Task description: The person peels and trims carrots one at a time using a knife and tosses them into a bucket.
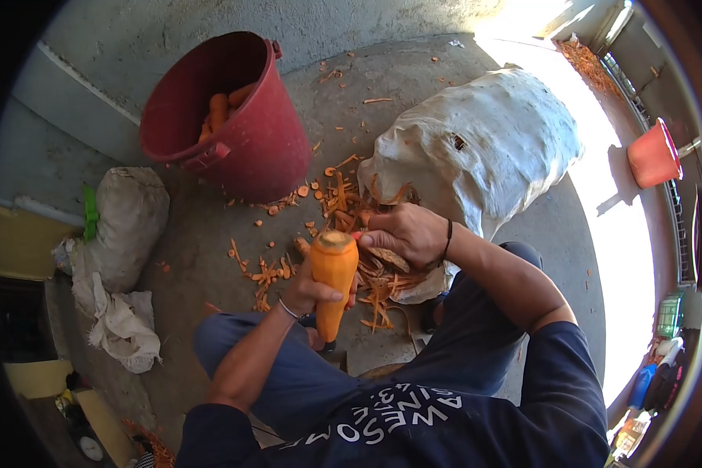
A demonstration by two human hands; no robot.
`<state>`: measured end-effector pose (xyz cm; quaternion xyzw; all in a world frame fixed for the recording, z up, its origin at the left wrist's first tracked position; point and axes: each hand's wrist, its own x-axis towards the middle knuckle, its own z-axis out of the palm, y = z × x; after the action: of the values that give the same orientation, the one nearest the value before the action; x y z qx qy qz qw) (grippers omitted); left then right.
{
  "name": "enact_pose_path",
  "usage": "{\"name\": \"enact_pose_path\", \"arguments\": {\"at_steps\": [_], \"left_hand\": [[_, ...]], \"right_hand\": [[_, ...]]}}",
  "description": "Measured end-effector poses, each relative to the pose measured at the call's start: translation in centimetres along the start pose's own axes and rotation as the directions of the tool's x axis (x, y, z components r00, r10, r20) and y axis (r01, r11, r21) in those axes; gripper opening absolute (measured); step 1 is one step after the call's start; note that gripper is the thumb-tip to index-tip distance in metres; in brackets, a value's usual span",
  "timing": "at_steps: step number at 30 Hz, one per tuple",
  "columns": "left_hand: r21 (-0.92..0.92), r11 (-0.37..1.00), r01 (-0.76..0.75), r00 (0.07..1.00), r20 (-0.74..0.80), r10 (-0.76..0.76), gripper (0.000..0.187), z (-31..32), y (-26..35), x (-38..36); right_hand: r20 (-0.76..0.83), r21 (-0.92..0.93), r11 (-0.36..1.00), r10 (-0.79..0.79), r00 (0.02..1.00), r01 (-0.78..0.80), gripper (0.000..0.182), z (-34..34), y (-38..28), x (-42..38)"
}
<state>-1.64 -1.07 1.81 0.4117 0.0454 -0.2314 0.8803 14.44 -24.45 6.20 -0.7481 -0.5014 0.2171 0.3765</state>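
Observation:
My left hand (313,292) is closed around a large peeled carrot (334,273), held upright with its thick end up and its tapered tip down. The surface looks bare and faceted, with a brownish ring at the top. Beside that thick end, my right hand (407,236) is closed on a small red-handled tool (356,235); its working part is mostly hidden by the fingers. Beneath both hands lie carrot peelings (378,300) and unpeeled carrots (388,259) by the mouth of a big white sack (476,148).
A red bucket (277,148) with several peeled carrots (220,111) stands by the wall, ahead and left. Carrot end slices (303,190) litter the concrete floor. A smaller stuffed sack (129,226) sits at left. Another red bucket (654,154) is at far right in sunlight.

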Motion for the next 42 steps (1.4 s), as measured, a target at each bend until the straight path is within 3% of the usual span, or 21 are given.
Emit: {"name": "enact_pose_path", "arguments": {"at_steps": [4, 6, 7, 8, 9, 10, 12, 13, 15, 18, 20, 24, 25, 27, 30, 32, 34, 35, 39, 41, 42], "left_hand": [[0.020, 1.000, 0.013, 0.987, 0.163, -0.016, 0.074, -0.8, -0.3, -0.8], [0.002, 0.999, 0.047, 0.963, 0.264, -0.046, 0.076, -0.1, 0.3, -1.5], [-0.007, 0.998, 0.059, 0.964, 0.259, -0.055, 0.076, 0.5, 0.2, -1.6], [0.009, 0.994, 0.108, 0.964, 0.245, -0.107, 0.074, 1.4, 0.2, -1.7], [0.049, 0.989, 0.143, 0.957, 0.248, -0.150, 0.072, 1.9, 0.9, -1.2], [0.069, 0.990, 0.122, 0.953, 0.270, -0.137, 0.072, 1.4, 1.2, -0.6], [0.073, 0.996, -0.060, 0.983, 0.177, 0.046, 0.068, 0.0, 1.2, -0.2], [0.133, 0.985, -0.114, 0.988, 0.123, 0.097, 0.068, -0.3, 1.4, -0.2], [0.246, 0.950, -0.193, 0.981, 0.047, 0.187, 0.065, -0.5, 1.0, -0.1], [0.434, 0.860, -0.268, 0.949, -0.038, 0.314, 0.059, -0.3, 1.6, -0.1], [0.742, 0.586, -0.326, 0.854, -0.034, 0.518, 0.058, 0.6, 2.6, -0.4], [0.824, 0.471, -0.315, 0.793, -0.044, 0.607, 0.064, -0.7, 1.7, 0.5], [0.845, 0.445, -0.298, 0.770, -0.063, 0.635, 0.062, -0.6, 1.7, 0.7], [0.863, 0.419, -0.282, 0.741, -0.082, 0.667, 0.060, -0.6, 1.6, 1.2], [0.931, 0.293, -0.218, 0.683, -0.069, 0.727, 0.064, -0.8, 1.4, 1.7], [0.997, 0.074, 0.016, 0.686, -0.065, 0.725, 0.069, -0.8, 1.4, 2.0], [0.997, 0.068, 0.043, 0.706, -0.079, 0.704, 0.073, -0.7, 0.6, 2.5], [0.995, 0.063, 0.072, 0.718, -0.095, 0.689, 0.077, -0.6, 0.1, 2.8], [0.999, 0.027, 0.020, 0.775, -0.033, 0.631, 0.081, 0.1, -1.5, 3.4], [0.954, 0.299, -0.033, 0.866, -0.122, 0.485, 0.083, 1.5, 0.0, 2.9], [0.954, 0.299, -0.037, 0.868, -0.118, 0.482, 0.083, 1.3, 0.2, 3.0]], "right_hand": [[0.030, -0.012, 0.994, -0.112, 0.993, 0.113, 0.059, -0.2, -1.2, -0.7], [-0.020, -0.073, 0.962, -0.264, 0.964, 0.262, 0.046, -0.1, -0.8, -0.9], [0.057, -0.240, 0.968, -0.054, 0.997, 0.067, 0.042, -0.4, -0.5, -0.2], [0.085, -0.174, 0.971, -0.149, 0.985, 0.162, 0.043, 1.3, 5.5, 0.3], [0.065, -0.216, 0.976, -0.016, 0.998, 0.030, 0.052, 1.2, 8.5, 0.8], [0.049, -0.247, 0.968, -0.021, 0.999, 0.033, 0.052, 0.0, 8.2, 0.8], [-0.121, -0.385, 0.850, 0.339, 0.933, -0.359, 0.032, -1.6, 7.5, 1.9], [-0.112, -0.396, 0.855, 0.317, 0.942, -0.335, 0.032, -1.6, 7.6, 2.7], [-0.042, -0.110, 0.802, 0.586, 0.809, -0.587, 0.044, 0.3, 7.9, 2.7], [-0.025, 0.061, 0.822, 0.568, 0.823, -0.566, 0.063, 1.5, 7.4, 2.4], [-0.071, 0.175, 0.842, 0.528, 0.846, -0.511, 0.065, 1.7, 6.3, 2.3], [-0.173, 0.459, 0.839, 0.408, 0.897, -0.293, 0.061, 0.9, 4.0, 1.5], [-0.173, 0.457, 0.839, 0.408, 0.897, -0.294, 0.061, 0.5, 3.2, 1.2], [-0.222, 0.081, 0.992, 0.110, 0.969, -0.094, 0.056, -0.5, 1.5, 0.6], [-0.170, -0.074, 0.997, -0.035, 0.985, 0.023, 0.052, -0.4, 0.6, 0.2], [-0.102, -0.070, 0.995, 0.059, 0.993, -0.066, 0.060, 0.2, -0.1, 0.2], [-0.298, 0.178, 0.981, 0.126, 0.946, -0.075, 0.080, 2.5, -0.6, 0.6], [-0.304, 0.212, 0.975, 0.138, 0.943, -0.074, 0.094, 3.8, 0.2, 0.9], [-0.215, 0.380, 0.915, 0.232, 0.949, -0.137, 0.087, 4.7, 0.4, 1.2], [-0.189, 0.629, 0.773, 0.259, 0.947, -0.085, 0.072, 4.4, 1.1, 1.2], [-0.176, 0.735, 0.676, 0.269, 0.947, -0.056, 0.065, 4.0, 1.1, 1.3]]}}
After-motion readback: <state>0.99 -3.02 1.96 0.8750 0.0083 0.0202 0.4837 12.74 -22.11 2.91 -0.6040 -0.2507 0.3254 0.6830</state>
